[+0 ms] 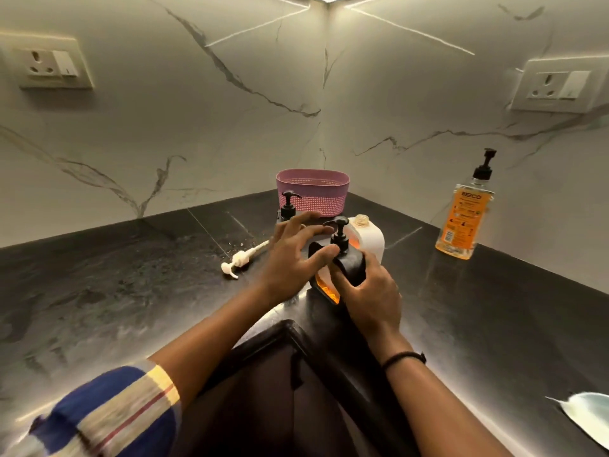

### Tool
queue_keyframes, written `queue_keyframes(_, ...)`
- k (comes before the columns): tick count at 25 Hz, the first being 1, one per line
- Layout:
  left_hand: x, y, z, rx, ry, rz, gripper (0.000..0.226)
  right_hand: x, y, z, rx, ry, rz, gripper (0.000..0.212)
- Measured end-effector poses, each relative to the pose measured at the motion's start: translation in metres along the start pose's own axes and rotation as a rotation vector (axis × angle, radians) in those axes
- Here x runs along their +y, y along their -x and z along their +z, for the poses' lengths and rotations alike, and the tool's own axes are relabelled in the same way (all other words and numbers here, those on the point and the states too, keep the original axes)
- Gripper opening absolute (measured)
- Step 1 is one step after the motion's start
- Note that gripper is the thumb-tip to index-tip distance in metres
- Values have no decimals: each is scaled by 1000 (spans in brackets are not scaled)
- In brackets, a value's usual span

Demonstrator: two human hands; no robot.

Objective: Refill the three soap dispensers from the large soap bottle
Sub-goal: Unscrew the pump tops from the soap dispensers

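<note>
A black soap dispenser (351,267) with an orange window stands near the counter's inner corner. My right hand (367,291) grips its body from the right. My left hand (296,258) holds its black pump head (339,234) between thumb and fingers. Directly behind it stands the large white soap bottle (370,237) with its neck uncapped. Its white pump (239,260) lies on the counter to the left. A second black dispenser (289,206) stands behind my left hand. A clear dispenser with orange soap (464,222) stands at the right by the wall.
A pink basket (313,191) sits in the corner on the dark counter (115,275). Water drops lie near the white pump. A pale blue face mask (585,420) lies at the front right. Wall sockets are mounted on both marble walls.
</note>
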State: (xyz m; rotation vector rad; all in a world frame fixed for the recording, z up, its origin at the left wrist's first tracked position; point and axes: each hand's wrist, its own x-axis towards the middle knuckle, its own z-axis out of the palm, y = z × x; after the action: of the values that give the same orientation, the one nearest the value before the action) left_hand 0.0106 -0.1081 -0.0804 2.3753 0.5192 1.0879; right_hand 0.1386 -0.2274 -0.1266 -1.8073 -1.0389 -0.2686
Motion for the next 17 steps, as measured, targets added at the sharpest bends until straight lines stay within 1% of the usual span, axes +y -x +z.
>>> queue_keyframes(3,14,-25,9,-204,179,-170,53,0,1,1,3,-34,-11,66)
queue_keyframes(5,18,-38,7,-285,273,-248,57,2,1,1,-3,-41,-10,66)
queue_keyframes(6,19,-41,4,-304,264,-274,59,3,1,2,2,-36,-10,65)
queue_keyframes(8,23,-45,2,-268,173,-298,54,4,0,3,16,-24,-4,64)
queue_keyframes(11,26,-43,9,-119,-56,-296,51,4,0,6,20,-6,21,64)
queue_keyframes(14,37,-39,16,-49,-243,-411,55,2,1,6,2,4,33,69)
queue_keyframes(15,40,-38,17,-43,-231,-433,56,2,2,6,-6,2,29,70)
queue_keyframes(16,41,-37,17,-41,-121,-424,53,2,3,6,-8,-5,25,69)
queue_keyframes(17,42,-38,16,-42,87,-403,44,2,4,5,-3,-10,22,66)
